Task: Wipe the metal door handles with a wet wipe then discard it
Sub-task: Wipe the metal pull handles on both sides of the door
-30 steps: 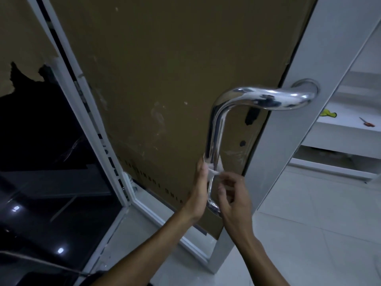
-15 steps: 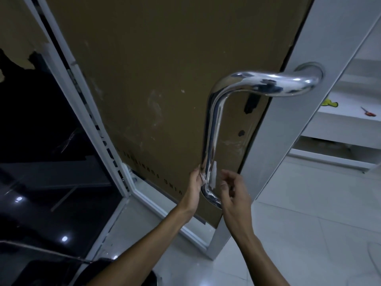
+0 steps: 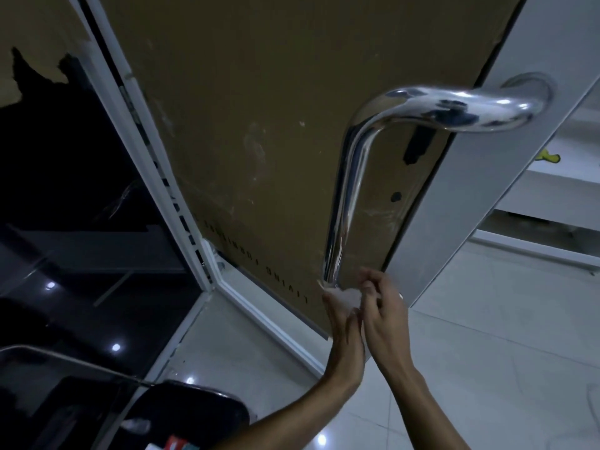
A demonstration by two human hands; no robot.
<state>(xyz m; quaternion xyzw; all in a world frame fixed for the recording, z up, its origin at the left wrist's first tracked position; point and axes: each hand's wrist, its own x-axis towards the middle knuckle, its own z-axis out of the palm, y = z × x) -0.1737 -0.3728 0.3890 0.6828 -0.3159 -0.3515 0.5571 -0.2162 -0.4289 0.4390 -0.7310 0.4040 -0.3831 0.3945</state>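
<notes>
A long polished metal door handle (image 3: 354,164) curves out from the grey door frame at the upper right and runs down across the cardboard-covered door. At its lower end both hands hold a white wet wipe (image 3: 345,295) against the metal. My left hand (image 3: 344,332) reaches up from below with the wipe lying over its fingertips. Just to the right, my right hand (image 3: 383,306) pinches the wipe with curled fingers. The handle's bottom mount is hidden behind the wipe and hands.
The door (image 3: 259,125) is faced with brown cardboard. A dark glass panel (image 3: 65,190) and a white frame (image 3: 156,177) stand at the left. Pale floor tiles (image 3: 487,352) spread at the lower right, a white shelf (image 3: 552,177) lies beyond, and a dark object (image 3: 181,414) sits at the bottom.
Both hands with the wipe have slid down the handle's vertical bar to its lower end. The camera view has shifted slightly.
</notes>
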